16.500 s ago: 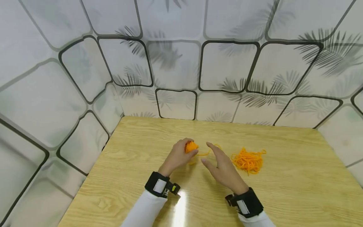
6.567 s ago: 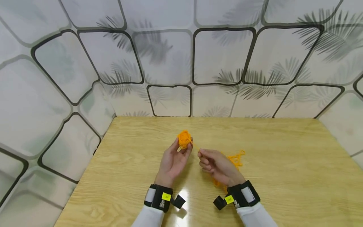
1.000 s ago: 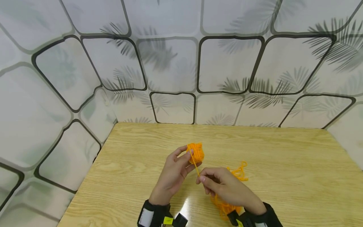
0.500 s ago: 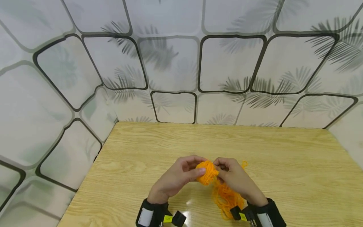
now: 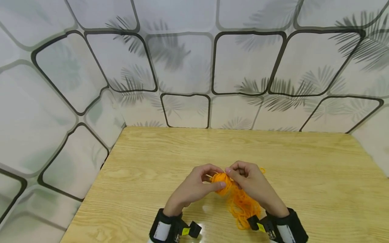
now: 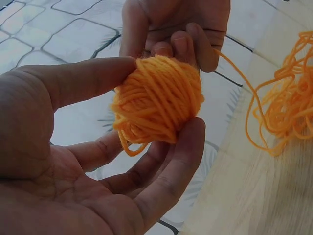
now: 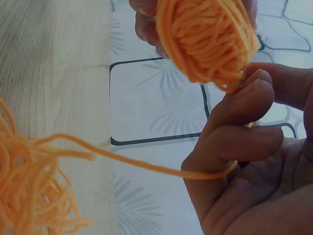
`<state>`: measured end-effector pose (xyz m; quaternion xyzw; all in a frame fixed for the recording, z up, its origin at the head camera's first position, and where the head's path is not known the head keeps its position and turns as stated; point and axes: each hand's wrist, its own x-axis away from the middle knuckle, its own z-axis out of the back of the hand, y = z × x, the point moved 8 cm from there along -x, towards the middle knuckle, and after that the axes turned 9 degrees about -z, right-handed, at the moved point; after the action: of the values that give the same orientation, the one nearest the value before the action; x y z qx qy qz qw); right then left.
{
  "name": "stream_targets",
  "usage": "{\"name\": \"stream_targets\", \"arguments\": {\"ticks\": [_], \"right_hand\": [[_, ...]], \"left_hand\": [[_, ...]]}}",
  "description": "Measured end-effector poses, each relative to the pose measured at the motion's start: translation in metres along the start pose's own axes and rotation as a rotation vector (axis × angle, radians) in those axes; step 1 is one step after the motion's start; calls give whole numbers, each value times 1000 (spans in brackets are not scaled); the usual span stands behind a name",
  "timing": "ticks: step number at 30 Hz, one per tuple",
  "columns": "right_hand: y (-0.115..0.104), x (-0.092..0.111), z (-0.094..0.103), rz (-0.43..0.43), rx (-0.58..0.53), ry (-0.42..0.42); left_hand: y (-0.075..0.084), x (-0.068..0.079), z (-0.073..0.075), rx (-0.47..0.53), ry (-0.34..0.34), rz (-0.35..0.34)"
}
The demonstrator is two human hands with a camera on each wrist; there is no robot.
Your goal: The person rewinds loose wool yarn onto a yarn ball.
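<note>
My left hand holds an orange ball of yarn between thumb and fingers, above the table. At the ball's far side, my right hand pinches the yarn strand with thumb and forefinger, its fingertips right at the wound surface. The strand runs through the right hand's curled fingers and down to a loose heap of orange yarn on the table. In the head view the right hand and its wrist camera hide part of that heap.
The light wooden table stretches around the hands. A patterned curtain with dark outlines and leaf prints stands behind its far edge and along the left side. Each wrist wears a black strap with a small camera.
The ball was farther up and left with a taut strand between the hands a second ago. The hands have since come together at the ball; the right fingertips now lie higher on it.
</note>
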<state>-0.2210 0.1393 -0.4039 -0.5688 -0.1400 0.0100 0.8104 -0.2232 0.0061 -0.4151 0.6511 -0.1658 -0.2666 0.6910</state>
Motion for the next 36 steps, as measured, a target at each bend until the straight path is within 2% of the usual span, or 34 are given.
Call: {"name": "stream_targets", "arguments": {"ticks": [6,10,13,18,24,27,31,36], "right_hand": [[-3,1,-1,19,3,-11],[-6,3,-1,37,-6,-24],[-12,7,-4,87,5,-48],[-21,15,-13,171,53,-72],[-23,20,-30,198,99,-189],[-22,19,-35,196,128,-241],[-15,14,-36,185,146,-277],[0,6,-31,105,108,-272]], "left_hand": [[-1,1,2,-13,25,2],[-1,0,6,-6,69,17],[-3,0,11,13,149,17],[-2,0,18,78,301,-30],[-7,-2,23,265,404,-30],[-5,-5,22,384,408,-44],[-5,-6,19,498,373,-35],[-5,-5,11,519,282,-11]]}}
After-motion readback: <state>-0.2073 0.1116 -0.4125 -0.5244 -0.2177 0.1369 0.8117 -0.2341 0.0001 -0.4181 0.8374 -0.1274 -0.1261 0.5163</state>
